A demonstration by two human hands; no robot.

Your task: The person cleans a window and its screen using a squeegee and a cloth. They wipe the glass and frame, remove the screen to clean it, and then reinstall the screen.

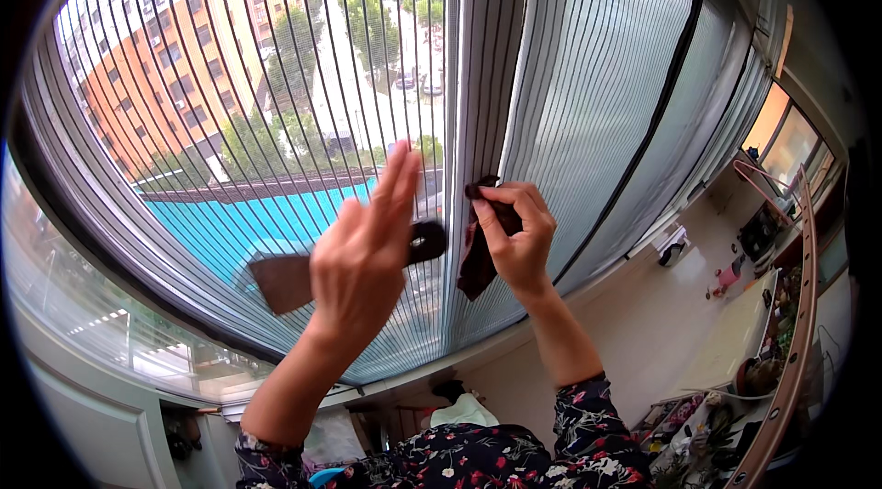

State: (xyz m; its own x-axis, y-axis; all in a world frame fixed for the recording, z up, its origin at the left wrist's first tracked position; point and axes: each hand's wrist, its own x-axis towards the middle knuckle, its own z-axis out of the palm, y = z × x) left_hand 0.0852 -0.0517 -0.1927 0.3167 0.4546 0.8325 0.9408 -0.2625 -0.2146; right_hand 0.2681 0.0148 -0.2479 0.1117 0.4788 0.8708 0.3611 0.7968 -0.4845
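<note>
My left hand (365, 248), blurred, is in front of a pleated window screen (275, 144) with its fingers pointing up. It holds a flat brush-like tool, whose black handle end (428, 241) with a hanging hole sticks out to the right and whose brown flared end (281, 282) shows on the left. The middle of the tool is hidden behind the hand. Just right of a grey vertical frame post (453, 144), my right hand (520, 241) pinches a crumpled dark brown cloth (475, 268) between thumb and fingertips, and the cloth hangs down close to the screen.
A second pleated screen panel (592, 75) runs along the right. Below lies a pale floor (606, 316) with a pink object (727, 275) on it. Potted plants (758, 372) and a brown rail with holes (803, 296) are at the right. A cabinet door (89, 413) is lower left.
</note>
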